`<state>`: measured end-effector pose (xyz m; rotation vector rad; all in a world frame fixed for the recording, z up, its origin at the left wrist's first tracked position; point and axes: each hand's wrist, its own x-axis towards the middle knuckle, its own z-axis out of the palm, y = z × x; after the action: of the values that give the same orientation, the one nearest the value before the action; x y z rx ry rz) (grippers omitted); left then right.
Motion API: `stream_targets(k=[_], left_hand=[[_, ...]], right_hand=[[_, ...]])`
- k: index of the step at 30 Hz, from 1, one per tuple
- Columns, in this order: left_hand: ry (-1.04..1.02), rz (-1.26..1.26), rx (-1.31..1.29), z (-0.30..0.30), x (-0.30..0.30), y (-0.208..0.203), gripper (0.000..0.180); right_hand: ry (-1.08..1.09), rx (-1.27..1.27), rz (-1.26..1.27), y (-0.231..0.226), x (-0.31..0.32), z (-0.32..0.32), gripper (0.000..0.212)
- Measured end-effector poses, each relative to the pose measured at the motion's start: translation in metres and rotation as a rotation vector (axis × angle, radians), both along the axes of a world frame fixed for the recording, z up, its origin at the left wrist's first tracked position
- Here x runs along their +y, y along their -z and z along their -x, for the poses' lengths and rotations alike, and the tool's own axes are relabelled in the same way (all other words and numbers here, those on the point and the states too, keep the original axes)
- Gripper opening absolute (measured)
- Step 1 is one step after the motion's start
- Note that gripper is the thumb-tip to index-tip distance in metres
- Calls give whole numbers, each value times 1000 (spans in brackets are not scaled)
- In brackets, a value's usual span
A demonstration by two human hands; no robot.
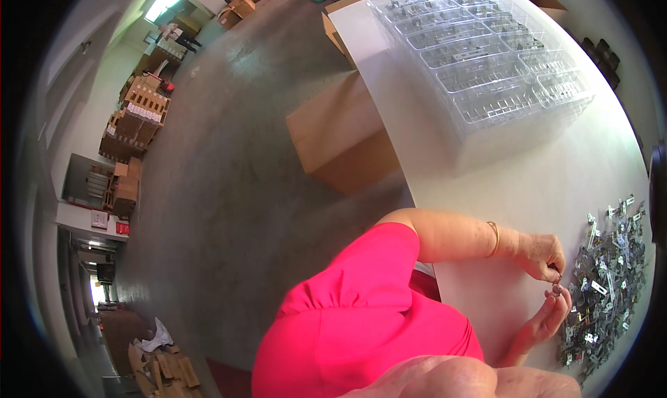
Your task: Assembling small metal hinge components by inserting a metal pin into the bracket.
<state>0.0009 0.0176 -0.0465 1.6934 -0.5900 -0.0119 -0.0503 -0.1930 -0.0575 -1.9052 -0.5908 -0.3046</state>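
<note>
My left hand [540, 256], with a gold bracelet at the wrist, is pinched closed above the white table. Close by, my right hand [550, 317] has its thumb and fingers closed together, its fingertips almost touching the left ones. Between the two sets of fingertips is a small dark metal part [557, 289], mostly covered and too small to make out its kind. Beside both hands spreads a large pile of small metal pieces [603, 287], some dark, others shiny silver with slotted plates.
Stacked clear plastic trays [462, 110] with compartments of metal parts stand at the table's far end. The white table [479, 189] has an edge on my left, where a cardboard box [347, 134] sits. Across the floor are stacked cartons [135, 123] and a distant person [179, 37].
</note>
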Motion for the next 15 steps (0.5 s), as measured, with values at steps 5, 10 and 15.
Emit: stream_targets(k=[5,10,15], left_hand=[[154,296,384,5,15,-25,19],[265,647,477,-19,14,1,29],[333,583,412,-11,11,-8,43]], right_hand=[[52,75,-127,-3,-3,0,17],[185,309,-513,1,-11,-8,21],[191,453,-698,4,-16,-11,22]])
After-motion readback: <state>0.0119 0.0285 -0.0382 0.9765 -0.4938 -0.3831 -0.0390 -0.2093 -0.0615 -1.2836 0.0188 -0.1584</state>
